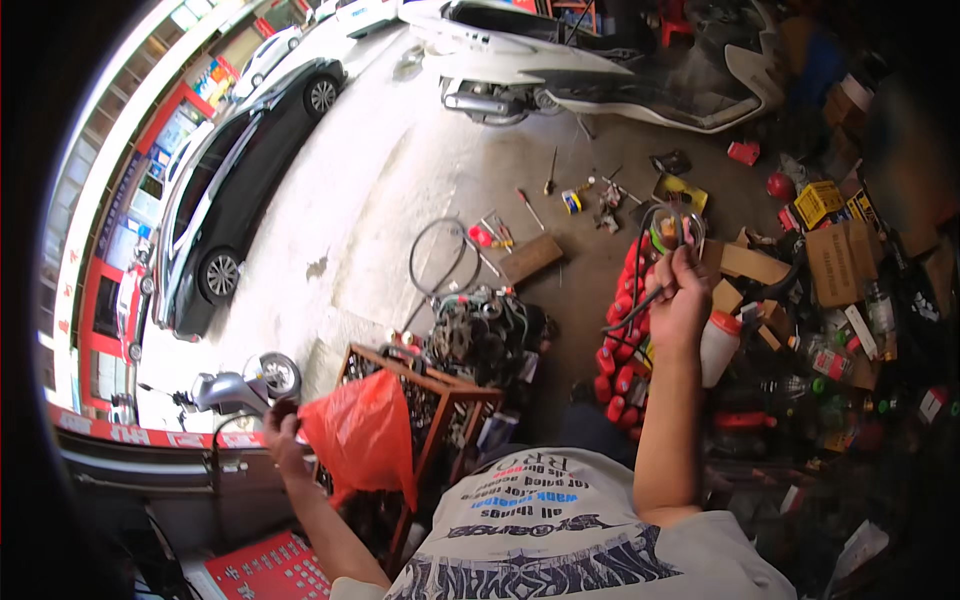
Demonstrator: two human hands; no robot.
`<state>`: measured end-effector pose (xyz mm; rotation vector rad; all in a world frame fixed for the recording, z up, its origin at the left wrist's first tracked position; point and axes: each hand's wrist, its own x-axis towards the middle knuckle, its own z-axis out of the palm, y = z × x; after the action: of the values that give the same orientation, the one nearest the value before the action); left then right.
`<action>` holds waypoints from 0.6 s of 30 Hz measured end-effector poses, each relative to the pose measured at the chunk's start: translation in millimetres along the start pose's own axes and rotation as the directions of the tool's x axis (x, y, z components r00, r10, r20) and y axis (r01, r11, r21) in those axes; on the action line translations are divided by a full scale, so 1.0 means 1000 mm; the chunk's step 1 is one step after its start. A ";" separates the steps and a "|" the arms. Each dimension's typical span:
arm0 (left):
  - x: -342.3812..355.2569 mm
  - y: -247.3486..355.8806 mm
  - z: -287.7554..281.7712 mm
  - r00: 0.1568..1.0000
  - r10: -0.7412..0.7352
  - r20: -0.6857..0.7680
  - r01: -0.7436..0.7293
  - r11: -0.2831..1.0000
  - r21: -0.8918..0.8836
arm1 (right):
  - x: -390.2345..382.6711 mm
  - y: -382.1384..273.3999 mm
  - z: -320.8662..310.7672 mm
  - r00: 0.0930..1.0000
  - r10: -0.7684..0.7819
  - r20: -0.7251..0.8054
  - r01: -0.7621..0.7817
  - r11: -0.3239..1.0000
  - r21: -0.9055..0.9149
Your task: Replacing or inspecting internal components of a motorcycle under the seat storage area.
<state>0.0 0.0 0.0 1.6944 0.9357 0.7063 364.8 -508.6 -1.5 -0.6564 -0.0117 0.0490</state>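
Observation:
My right hand point(680, 292) is raised at the right of centre, its fingers closed on a dark cable point(628, 322). Loops of the cable stand above the fist, and a length droops to the left. Lower left, my left hand point(284, 432) has curled fingers beside a red plastic bag point(362, 430). A thin dark line arcs up to those fingers; what they hold, if anything, is unclear. The bag hangs against a rusty metal frame point(428, 385). Several red bottles point(607, 362) stand under and beside my right forearm.
A greasy engine point(485, 335) sits beyond the frame. Screwdrivers point(530, 207), a wooden block point(531, 260) and a cable loop point(440, 258) lie on the floor. Cardboard boxes point(842, 262) and bottles crowd the right. A white scooter point(600, 85) stands at the back, a black car point(245, 190) outside.

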 end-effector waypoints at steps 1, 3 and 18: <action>-0.006 0.026 0.052 0.990 -0.014 0.142 0.024 0.997 -0.068 | -0.003 0.004 0.011 0.995 -0.012 -0.095 0.010 1.000 -0.025; -0.017 0.081 0.164 0.916 -0.034 0.401 0.084 0.990 -0.109 | 0.019 0.007 0.029 1.000 0.008 -0.008 -0.009 0.988 -0.156; 0.102 0.101 0.487 0.298 -0.109 0.948 0.933 0.245 -0.265 | 0.047 0.012 -0.014 0.775 0.452 0.441 0.319 0.322 -0.892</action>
<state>475.3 -171.9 -46.7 0.3969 0.3479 -0.2829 411.8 -505.3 -20.7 -1.8787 -0.7649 0.3947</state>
